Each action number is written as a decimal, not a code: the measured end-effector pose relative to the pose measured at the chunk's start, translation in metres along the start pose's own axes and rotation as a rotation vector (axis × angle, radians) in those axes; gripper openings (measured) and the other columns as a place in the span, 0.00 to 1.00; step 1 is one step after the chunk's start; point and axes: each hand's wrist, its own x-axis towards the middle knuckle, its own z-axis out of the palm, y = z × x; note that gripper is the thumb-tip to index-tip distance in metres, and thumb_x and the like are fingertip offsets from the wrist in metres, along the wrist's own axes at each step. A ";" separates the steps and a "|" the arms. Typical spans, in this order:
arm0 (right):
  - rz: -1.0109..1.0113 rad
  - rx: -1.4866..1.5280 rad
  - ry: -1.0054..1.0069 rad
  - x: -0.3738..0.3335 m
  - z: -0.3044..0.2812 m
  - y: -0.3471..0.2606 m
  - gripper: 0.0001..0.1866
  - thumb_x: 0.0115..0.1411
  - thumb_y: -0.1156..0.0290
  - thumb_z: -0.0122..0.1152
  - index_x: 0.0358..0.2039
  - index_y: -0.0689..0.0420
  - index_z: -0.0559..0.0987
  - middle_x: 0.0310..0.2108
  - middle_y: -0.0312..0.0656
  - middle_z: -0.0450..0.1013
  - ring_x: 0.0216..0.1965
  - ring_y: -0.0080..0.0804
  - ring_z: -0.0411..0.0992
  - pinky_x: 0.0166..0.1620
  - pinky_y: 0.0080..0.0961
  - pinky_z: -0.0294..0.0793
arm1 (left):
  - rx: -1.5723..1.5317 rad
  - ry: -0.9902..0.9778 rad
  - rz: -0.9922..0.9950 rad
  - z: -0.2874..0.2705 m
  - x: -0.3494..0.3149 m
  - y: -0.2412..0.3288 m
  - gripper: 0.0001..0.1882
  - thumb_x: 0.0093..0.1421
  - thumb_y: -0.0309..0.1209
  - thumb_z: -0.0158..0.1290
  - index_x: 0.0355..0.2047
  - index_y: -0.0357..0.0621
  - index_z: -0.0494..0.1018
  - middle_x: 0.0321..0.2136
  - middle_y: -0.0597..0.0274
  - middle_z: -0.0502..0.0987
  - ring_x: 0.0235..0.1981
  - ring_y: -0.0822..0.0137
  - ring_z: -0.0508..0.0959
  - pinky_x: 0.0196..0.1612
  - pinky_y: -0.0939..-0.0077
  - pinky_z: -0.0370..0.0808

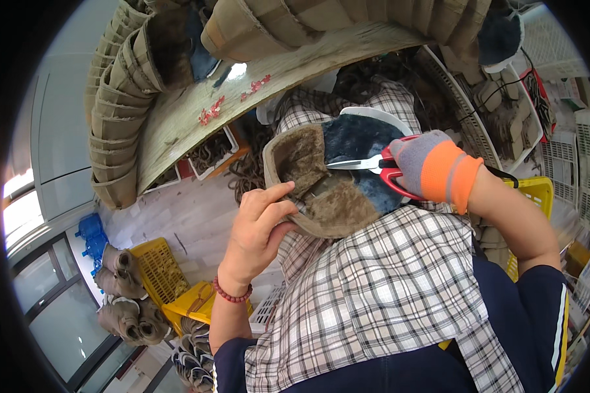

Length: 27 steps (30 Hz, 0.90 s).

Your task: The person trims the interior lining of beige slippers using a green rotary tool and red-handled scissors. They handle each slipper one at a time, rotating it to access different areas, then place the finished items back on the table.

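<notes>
A fur-lined boot upper (347,208) lies tilted over my lap, its opening facing up. Brown fleece covers its left and lower inside, dark blue fleece the upper right, with a pale rim along the far edge. My bare left hand (259,216) grips its near left edge between thumb and fingers. In an orange and grey glove, my right hand (436,167) is closed round the red handles of a pair of scissors (392,175). Their blades reach left into the opening, over the border between blue and brown fleece; the tips lie close to the lining.
Long nested rows of brown boot uppers (115,124) stand on the table (177,141) ahead. Yellow crates (157,268) and more boots (121,314) sit at the left. White baskets (531,141) with cut pieces are at the right. A checked apron (373,281) covers my lap.
</notes>
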 end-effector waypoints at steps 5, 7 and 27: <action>-0.018 0.518 0.012 0.016 0.031 0.027 0.19 0.56 0.55 0.60 0.34 0.61 0.76 0.28 0.47 0.76 0.28 0.39 0.76 0.31 0.33 0.73 | 0.011 -0.002 0.015 0.001 0.000 -0.002 0.15 0.43 0.19 0.60 0.33 0.42 0.73 0.49 0.56 0.73 0.42 0.55 0.72 0.45 0.66 0.66; 0.107 0.917 -0.086 0.013 0.032 0.036 0.23 0.54 0.53 0.64 0.38 0.62 0.76 0.27 0.43 0.76 0.28 0.29 0.75 0.30 0.27 0.71 | 0.005 -0.005 0.005 0.001 0.000 -0.001 0.15 0.42 0.19 0.60 0.33 0.42 0.72 0.49 0.56 0.73 0.41 0.55 0.71 0.45 0.66 0.66; 0.062 0.119 0.012 -0.006 0.007 -0.016 0.13 0.55 0.65 0.53 0.36 0.61 0.75 0.28 0.51 0.77 0.31 0.47 0.77 0.35 0.37 0.75 | 0.043 -0.069 0.082 -0.001 0.008 0.011 0.17 0.43 0.19 0.59 0.35 0.40 0.72 0.47 0.55 0.73 0.38 0.56 0.71 0.42 0.66 0.66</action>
